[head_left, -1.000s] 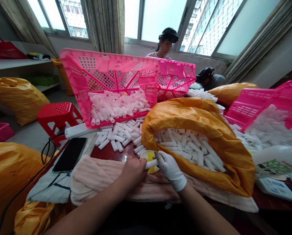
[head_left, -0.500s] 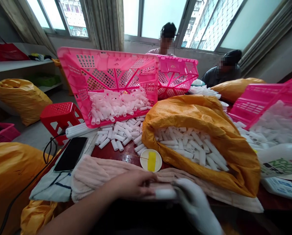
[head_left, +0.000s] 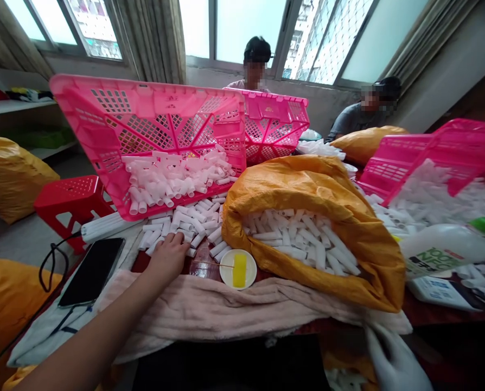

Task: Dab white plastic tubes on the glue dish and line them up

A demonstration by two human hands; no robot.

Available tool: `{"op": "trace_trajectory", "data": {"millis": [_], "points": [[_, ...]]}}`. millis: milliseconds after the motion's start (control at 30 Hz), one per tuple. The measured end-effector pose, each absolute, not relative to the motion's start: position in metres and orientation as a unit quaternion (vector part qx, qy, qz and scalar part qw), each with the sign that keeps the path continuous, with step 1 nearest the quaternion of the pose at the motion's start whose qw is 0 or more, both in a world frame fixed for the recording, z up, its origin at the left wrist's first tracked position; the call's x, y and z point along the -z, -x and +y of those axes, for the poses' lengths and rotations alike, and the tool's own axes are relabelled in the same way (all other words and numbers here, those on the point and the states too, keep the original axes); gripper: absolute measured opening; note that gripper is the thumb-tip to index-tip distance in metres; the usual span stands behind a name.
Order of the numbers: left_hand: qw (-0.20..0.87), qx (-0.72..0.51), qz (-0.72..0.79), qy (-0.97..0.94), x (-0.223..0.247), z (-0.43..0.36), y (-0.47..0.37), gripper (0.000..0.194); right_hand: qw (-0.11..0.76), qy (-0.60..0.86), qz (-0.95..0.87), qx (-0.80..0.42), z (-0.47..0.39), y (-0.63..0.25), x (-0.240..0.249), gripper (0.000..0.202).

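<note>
Touching wht tubes (head_left: 185,220), L hand (head_left: 170,255), btl label (head_left: 433,262) "100" (rest unclear)

1. I see 2 hands held well apart, 1 bare and 1 gloved.
2. The left forearm (head_left: 100,331), bare, slants forward and inward from the person's left side, stretched out long.
3. The left wrist (head_left: 155,273) looks nearly straight, carrying on the forearm's line.
4. The left hand (head_left: 168,256) is turned back upward, its bent fingers (head_left: 180,239) tipped downward; how far they close is hidden underneath.
5. The right hand (head_left: 393,358), in a white glove (head_left: 405,372), sits low and close to the body, off to the right.
6. It is blurred, fingers roughly forward, their grip impossible to make out.
</note>
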State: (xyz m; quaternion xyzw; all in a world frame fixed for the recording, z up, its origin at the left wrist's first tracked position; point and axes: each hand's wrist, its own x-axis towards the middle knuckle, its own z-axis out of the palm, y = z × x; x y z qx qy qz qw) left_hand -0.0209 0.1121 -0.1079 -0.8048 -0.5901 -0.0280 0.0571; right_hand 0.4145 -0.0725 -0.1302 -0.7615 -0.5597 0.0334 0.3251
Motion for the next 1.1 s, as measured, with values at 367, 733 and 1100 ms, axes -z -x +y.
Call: {"op": "trace_trajectory", "data": {"millis": [367, 733, 1100], "points": [[-0.114, 0.131, -0.599, 0.781, 0.100, 0.099, -0.013, 0.020, 0.077, 0.668, -0.740, -0.013, 0.147, -0.266, 0.048, 0.011], [-0.141, 0.080, -0.560, 0.813, 0.130, 0.098, -0.036, 0.016, 0.327, 0.485, -0.791, -0.179, 0.088, -0.262, 0.113, 0.032], [-0.092, 0.079, -0.555, 0.823, 0.134, 0.096, -0.036, 0.016, 0.269, 0.429, -0.860, -0.067, 0.082, -0.267, 0.139, 0.028]]}}
